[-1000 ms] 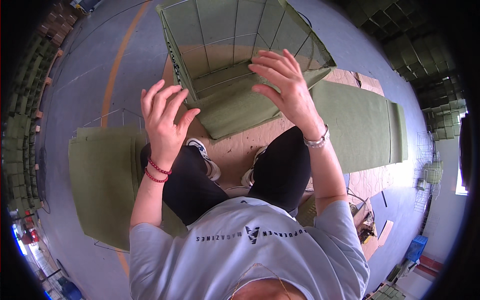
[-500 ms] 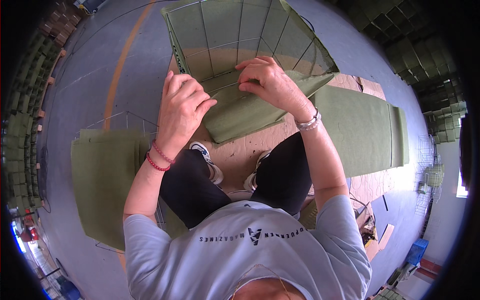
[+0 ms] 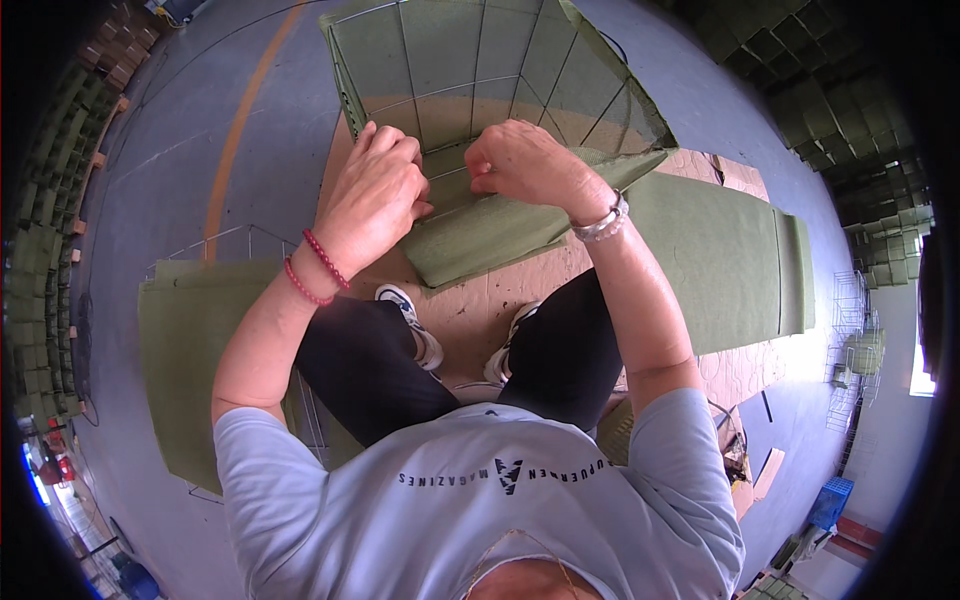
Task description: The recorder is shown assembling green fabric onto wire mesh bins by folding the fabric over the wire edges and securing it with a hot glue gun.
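Both hands, spread wider a second earlier, have drawn together: left hand [image 3: 385,180] and right hand [image 3: 525,168] now meet my remote view with fingers bent inward, at the near edge of the green fabric-covered wire frame [image 3: 500,222]. It stands on cardboard [image 3: 470,292], beyond the shoes [image 3: 411,325]. I cannot tell whether either hand grips it.
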Tool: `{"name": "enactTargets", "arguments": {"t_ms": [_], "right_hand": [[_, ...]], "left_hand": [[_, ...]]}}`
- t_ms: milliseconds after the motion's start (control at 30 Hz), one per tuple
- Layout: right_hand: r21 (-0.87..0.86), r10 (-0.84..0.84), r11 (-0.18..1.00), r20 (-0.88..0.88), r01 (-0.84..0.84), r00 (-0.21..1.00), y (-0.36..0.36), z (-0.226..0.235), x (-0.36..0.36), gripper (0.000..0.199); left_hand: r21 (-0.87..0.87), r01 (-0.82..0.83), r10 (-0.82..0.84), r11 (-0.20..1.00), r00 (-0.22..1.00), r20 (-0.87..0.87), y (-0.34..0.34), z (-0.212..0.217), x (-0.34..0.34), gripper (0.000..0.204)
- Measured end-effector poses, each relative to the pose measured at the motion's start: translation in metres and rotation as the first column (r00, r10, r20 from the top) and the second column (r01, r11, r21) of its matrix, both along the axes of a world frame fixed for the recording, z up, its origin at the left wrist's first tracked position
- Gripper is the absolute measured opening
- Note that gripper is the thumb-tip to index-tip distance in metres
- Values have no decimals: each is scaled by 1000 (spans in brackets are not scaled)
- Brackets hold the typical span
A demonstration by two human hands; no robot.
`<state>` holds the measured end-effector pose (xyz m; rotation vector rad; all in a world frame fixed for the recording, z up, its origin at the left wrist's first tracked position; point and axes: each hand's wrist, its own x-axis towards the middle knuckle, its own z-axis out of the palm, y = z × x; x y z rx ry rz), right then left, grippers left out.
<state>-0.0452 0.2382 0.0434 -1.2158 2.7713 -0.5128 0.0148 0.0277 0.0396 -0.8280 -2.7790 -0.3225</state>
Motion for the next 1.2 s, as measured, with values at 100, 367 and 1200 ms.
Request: {"name": "enactTargets", "arguments": {"t_ms": [100,367,1200], "right_hand": [[-190,-22,982,-130,-3,991,3,3,12,14],[-353,-82,930,-475,-104,876,15,-43,68,27],[-356,-29,932,-265,-71,964,13,-43,50,18]], "left_hand": [[-68,55,-49,996,994,93,-2,2,-7,10],[-127,58,-32,990,979,200,1,6,-10,8],[416,91,132,905,868,-478,-25,-80,65,34]]}}
